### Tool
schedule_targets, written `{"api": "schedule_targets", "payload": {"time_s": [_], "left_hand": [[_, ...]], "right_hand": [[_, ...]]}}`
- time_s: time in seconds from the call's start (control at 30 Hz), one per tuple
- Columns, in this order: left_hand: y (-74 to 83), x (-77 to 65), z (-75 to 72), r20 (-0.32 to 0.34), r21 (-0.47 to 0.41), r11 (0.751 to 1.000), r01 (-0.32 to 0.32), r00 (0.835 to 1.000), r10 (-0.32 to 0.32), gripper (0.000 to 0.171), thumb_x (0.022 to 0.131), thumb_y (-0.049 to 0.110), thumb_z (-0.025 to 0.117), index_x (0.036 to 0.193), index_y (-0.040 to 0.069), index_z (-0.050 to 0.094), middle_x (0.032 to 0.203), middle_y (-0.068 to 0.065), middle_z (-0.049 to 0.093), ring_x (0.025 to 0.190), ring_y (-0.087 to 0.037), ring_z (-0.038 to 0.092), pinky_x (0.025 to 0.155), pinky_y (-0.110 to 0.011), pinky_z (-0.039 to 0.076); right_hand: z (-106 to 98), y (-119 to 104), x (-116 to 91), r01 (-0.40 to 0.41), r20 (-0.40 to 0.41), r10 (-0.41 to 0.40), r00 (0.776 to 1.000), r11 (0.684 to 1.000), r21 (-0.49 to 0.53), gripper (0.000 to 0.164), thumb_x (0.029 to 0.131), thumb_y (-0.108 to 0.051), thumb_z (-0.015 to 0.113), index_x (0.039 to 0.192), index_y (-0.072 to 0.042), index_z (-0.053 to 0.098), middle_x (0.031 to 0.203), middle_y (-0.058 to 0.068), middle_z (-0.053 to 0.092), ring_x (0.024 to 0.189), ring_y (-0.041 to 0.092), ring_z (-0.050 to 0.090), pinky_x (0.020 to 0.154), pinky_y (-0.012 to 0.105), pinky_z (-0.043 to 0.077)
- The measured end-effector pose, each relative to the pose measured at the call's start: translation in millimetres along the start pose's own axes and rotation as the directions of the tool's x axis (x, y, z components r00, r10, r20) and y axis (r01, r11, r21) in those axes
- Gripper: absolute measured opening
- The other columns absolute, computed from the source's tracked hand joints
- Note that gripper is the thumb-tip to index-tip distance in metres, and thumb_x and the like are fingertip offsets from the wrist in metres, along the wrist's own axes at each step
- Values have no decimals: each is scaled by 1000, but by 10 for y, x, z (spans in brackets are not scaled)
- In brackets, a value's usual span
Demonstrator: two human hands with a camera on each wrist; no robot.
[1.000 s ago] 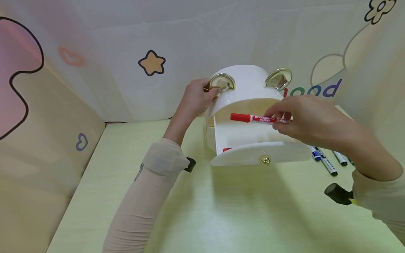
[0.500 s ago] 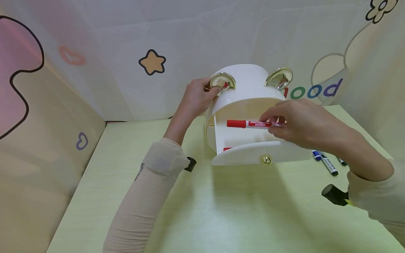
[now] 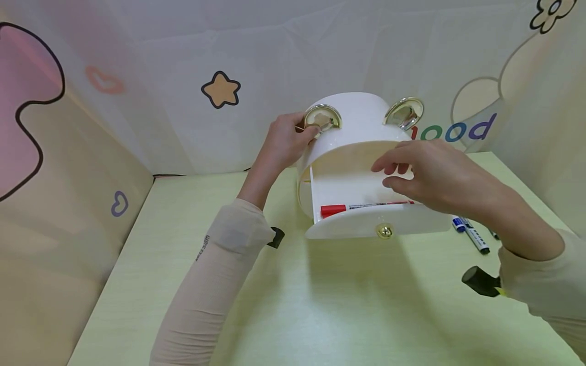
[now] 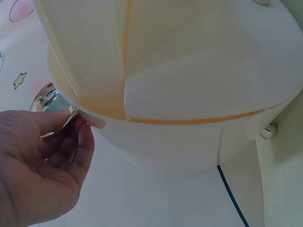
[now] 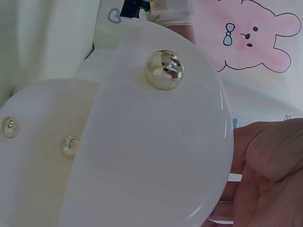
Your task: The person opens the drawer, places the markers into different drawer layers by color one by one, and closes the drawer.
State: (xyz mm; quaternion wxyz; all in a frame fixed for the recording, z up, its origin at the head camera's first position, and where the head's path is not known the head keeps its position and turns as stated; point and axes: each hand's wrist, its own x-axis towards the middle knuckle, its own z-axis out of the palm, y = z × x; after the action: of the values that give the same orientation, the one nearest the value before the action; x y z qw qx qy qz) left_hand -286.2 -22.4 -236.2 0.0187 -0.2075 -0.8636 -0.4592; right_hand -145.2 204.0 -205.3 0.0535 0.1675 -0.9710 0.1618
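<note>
A white rounded box (image 3: 354, 114) with gold ear-shaped pieces on top stands towards the back of the table. Its drawer (image 3: 384, 223), with a gold knob (image 5: 164, 70) on the front, is pulled out. Inside, behind the drawer front, lies a red whiteboard marker (image 3: 333, 210), partly hidden. My left hand (image 3: 287, 140) pinches the left gold ear (image 4: 53, 106) between thumb and fingers. Over the drawer's right side hovers my right hand (image 3: 439, 175), thumb and fingers parted, holding nothing. In the right wrist view the drawer front covers part of its fingers.
Several markers lie on the table to the right of the box, among them a blue-capped marker (image 3: 458, 224) and a black-capped marker (image 3: 477, 240). The pale green table (image 3: 348, 310) meets a printed curtain (image 3: 256, 132) behind the box.
My right hand has lowered the red whiteboard marker and let go of it; it now lies in the drawer. The left hand has stayed at the gold ear.
</note>
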Motion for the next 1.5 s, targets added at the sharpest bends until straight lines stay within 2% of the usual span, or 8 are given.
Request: {"api": "schedule_targets", "payload": {"time_s": [0.37,0.57,0.7,0.83,1.1,1.27,1.5], "left_hand": [[10,1,6,-1,10,1000,0,1000,0,17,103,14,60,111,4,71,103,-9,69,98,-19,64,79,-28,53],[8,-5,-5,-1,4,1000,1,1000,-1,18,103,15,61,113,4,71,103,-10,69,97,-19,63,78,-27,53],[3,-3,-1,-2,2,1000,-5,1000,5,18,103,15,61,114,3,71,102,-10,69,97,-19,63,78,-27,52],[-2,-1,2,-7,3,1000,-6,1000,6,19,103,14,61,116,4,71,103,-9,70,98,-19,64,79,-27,53],[10,-17,-2,-6,-13,1000,-9,1000,9,18,102,14,61,113,2,71,101,-10,70,95,-19,64,78,-26,51],[11,-30,-12,-1,-11,1000,-2,1000,2,18,102,14,60,113,3,70,102,-10,69,96,-19,64,80,-28,52],[-25,-15,-24,0,-15,1000,-1,1000,1,21,102,14,61,117,4,70,103,-10,70,96,-20,64,79,-28,52]], "right_hand": [[-20,72,-123,-25,-59,28,998,998,50,21,95,-17,76,114,-9,77,96,1,71,91,22,62,73,40,51],[-53,93,-232,2,-150,8,989,998,68,17,96,-15,74,111,-7,78,94,-1,72,88,17,62,74,32,50],[-60,78,-335,10,-251,10,968,997,80,12,94,-12,77,106,-12,80,91,-5,72,84,9,61,75,18,46],[-54,41,-441,30,-344,4,939,995,93,12,93,-9,78,103,-14,80,92,-5,73,83,2,58,74,10,43],[-39,-39,-642,47,-489,-19,872,998,45,11,88,-5,81,98,-10,80,87,-2,74,70,-10,53,62,9,43],[-35,-73,-747,26,-523,2,853,999,47,15,85,0,82,98,-7,80,88,1,74,69,-11,51,56,10,41],[18,-80,-865,36,-556,9,831,997,69,17,85,1,82,99,-8,79,81,-7,72,66,-12,54,55,11,43]]}}
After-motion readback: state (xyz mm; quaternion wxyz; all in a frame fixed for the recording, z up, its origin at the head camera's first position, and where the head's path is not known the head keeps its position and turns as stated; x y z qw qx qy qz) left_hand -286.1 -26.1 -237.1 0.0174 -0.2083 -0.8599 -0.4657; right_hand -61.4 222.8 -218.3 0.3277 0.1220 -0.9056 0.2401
